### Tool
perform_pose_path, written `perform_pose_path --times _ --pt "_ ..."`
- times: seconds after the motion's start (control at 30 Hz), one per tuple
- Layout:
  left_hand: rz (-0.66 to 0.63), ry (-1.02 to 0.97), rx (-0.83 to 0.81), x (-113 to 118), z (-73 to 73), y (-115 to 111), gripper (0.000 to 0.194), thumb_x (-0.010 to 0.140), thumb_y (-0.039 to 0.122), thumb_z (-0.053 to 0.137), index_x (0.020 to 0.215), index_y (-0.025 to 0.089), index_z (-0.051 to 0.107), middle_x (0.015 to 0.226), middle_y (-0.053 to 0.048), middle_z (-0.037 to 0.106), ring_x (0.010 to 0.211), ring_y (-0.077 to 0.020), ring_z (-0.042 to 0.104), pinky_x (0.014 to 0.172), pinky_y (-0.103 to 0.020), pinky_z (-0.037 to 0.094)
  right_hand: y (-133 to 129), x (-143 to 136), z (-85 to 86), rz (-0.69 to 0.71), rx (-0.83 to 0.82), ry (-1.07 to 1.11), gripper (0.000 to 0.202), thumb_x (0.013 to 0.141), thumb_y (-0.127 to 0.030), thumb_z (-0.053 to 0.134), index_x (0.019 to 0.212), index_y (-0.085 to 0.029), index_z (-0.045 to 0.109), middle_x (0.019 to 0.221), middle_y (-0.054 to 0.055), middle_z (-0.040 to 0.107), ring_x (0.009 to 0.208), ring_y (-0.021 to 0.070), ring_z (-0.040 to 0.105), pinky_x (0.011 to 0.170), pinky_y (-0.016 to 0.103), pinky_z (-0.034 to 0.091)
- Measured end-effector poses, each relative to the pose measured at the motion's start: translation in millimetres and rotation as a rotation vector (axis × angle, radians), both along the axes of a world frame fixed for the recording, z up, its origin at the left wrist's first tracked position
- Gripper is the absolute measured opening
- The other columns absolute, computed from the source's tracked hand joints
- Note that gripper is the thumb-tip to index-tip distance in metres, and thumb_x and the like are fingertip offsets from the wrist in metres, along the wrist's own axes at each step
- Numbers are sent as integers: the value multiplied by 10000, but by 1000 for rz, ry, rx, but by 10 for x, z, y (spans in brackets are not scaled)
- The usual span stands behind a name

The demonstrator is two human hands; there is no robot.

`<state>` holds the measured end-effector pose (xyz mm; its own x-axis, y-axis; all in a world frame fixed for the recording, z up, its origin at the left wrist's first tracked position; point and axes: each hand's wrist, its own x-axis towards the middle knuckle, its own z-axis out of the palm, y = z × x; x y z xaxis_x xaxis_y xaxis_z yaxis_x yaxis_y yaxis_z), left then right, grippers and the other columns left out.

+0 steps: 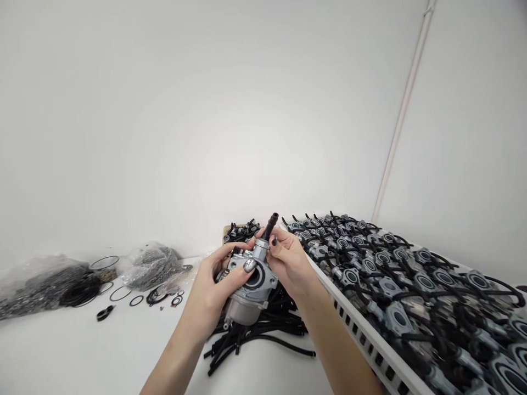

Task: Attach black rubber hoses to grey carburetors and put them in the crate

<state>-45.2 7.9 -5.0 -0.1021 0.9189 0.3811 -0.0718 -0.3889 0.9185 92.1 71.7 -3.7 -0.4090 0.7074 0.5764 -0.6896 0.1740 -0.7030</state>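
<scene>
The left hand's [224, 280] fingers grip a carburetor [247, 307]; the right hand's [288, 260] fingers pinch its neck below a black cap [270, 226].

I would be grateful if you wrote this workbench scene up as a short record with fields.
left hand: holds the metal part by its body
right hand: fingers at the part's upper neck, near the black cap
below: loose black tubes
right: white crate of similar metal parts
left: plastic bags, black rings
behind: yellowish tray of small black pieces
</scene>
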Motion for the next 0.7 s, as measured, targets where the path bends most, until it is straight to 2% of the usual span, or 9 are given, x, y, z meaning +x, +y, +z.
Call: perform_pose_path --times 0.27,0.33,0.43,0.5,0.7 --pt "-76 122 29 -84 -43 63 506 676 554 772 1057 231 687 1156 -53 724 989 -248 635 827 -289 467 -25 10 1 -38 33 11 208 713 -401 849 830 -243 783 763 2 759 755 148 682 794 273 515" --pt "-66 152 50 -103 -40 57 492 688 550 759 1054 234 668 1124 -44 722 947 -233 620 815 -293 459 -39 14 13 -80 44 -3 205 740 -415 827 848 -246 785 780 7 764 765 157 686 809 293 523" --pt "-10 230 69 -122 -13 42 496 681 537 755 1058 233 648 962 -23 710 859 -216 586 780 -302 435 -32 24 23 -156 62 7 224 774 -443 796 901 -260 791 837 16 777 838 170 701 888 325 519" --pt "12 277 68 -123 8 33 500 672 522 756 1062 230 640 902 -16 688 838 -217 567 771 -311 415 -5 38 20 -188 76 25 221 760 -447 809 889 -269 795 833 14 783 854 171 708 912 332 517" --pt "53 353 62 -81 27 19 464 665 462 738 1054 234 631 872 -14 674 823 -227 553 763 -329 391 65 69 -15 -265 79 45 217 691 -447 860 787 -264 793 699 -3 758 719 150 695 796 295 538"
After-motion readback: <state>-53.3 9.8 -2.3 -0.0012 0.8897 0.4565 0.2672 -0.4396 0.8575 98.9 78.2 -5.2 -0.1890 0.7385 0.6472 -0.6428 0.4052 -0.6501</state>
